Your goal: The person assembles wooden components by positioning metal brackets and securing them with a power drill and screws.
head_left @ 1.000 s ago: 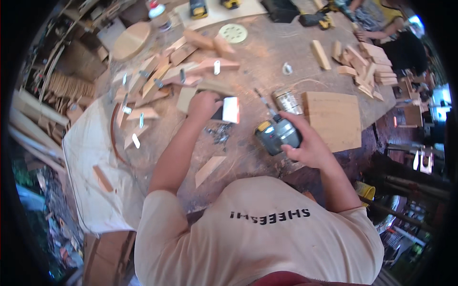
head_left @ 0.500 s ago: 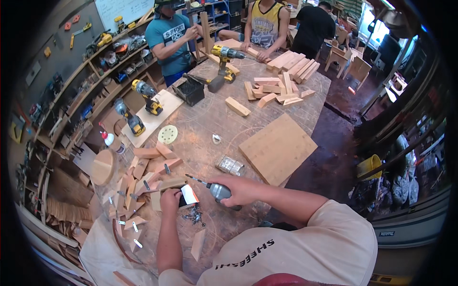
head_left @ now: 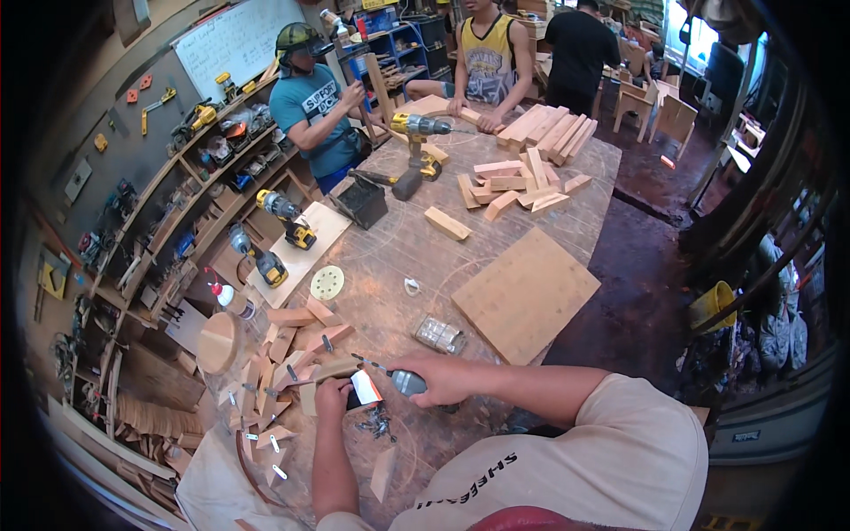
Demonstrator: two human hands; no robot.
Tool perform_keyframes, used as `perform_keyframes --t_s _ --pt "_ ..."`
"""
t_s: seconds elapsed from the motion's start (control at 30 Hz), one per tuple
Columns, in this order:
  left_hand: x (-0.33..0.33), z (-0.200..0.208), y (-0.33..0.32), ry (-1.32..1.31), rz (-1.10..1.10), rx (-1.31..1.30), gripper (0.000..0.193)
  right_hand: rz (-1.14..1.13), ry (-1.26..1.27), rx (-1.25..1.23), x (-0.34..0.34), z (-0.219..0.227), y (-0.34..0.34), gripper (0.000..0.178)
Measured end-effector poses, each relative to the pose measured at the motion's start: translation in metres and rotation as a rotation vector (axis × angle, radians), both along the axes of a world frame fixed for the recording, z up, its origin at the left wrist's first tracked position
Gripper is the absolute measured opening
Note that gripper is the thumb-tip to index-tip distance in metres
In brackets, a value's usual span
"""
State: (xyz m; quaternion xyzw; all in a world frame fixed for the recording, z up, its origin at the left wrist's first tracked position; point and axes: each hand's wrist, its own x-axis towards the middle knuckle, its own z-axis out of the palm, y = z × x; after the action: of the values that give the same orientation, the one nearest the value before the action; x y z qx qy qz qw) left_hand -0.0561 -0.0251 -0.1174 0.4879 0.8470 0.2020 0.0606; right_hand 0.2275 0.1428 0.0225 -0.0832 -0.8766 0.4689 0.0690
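Observation:
My right hand is closed around a grey cordless screwdriver. Its bit points left, with the tip just above the end of a wooden block. My left hand has its fingers curled against the near side of that block, and the fingertips are partly hidden. A white and orange packet lies right beside them. Closer to me is a small heap of dark screws. Left of my left hand, several wooden blocks lie in a loose pile, some with small metal plates on them.
A clear container and a square board lie to the right. Farther off are a black bin, a yellow drill, two more drills and stacked wood strips. Several people stand beyond the table; one rests hands on wood.
The view has shifted, so the table sits lower and farther right in the picture. Relative to the block, the screwdriver has come slightly left. Both hands keep their grips.

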Motion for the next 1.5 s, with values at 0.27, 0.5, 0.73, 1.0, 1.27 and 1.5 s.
perform_keyframes --t_s 0.27,0.5,0.73,1.0,1.27,1.5 --pt "-0.003 0.005 0.003 0.021 -0.024 -0.049 0.018 0.058 -0.03 -0.006 -0.003 0.011 0.009 0.068" --pt "0.009 0.003 0.002 0.131 -0.027 0.008 0.015 0.061 -0.009 -0.033 0.003 0.008 0.011 0.068" --pt "0.007 -0.026 -0.017 0.267 0.073 0.063 0.018 0.089 -0.072 -0.01 -0.001 0.0 0.004 0.067" --pt "0.004 0.009 -0.015 -0.456 0.495 0.596 0.017 0.071 0.118 -0.023 -0.006 0.004 0.008 0.06" --pt "0.053 0.065 -0.001 -1.013 0.545 0.92 0.012 0.098 0.067 0.002 -0.005 0.002 0.008 0.059" --pt "0.067 0.077 0.041 -1.107 0.53 1.054 0.008 0.234 0.037 -0.059 -0.005 0.007 0.006 0.06"
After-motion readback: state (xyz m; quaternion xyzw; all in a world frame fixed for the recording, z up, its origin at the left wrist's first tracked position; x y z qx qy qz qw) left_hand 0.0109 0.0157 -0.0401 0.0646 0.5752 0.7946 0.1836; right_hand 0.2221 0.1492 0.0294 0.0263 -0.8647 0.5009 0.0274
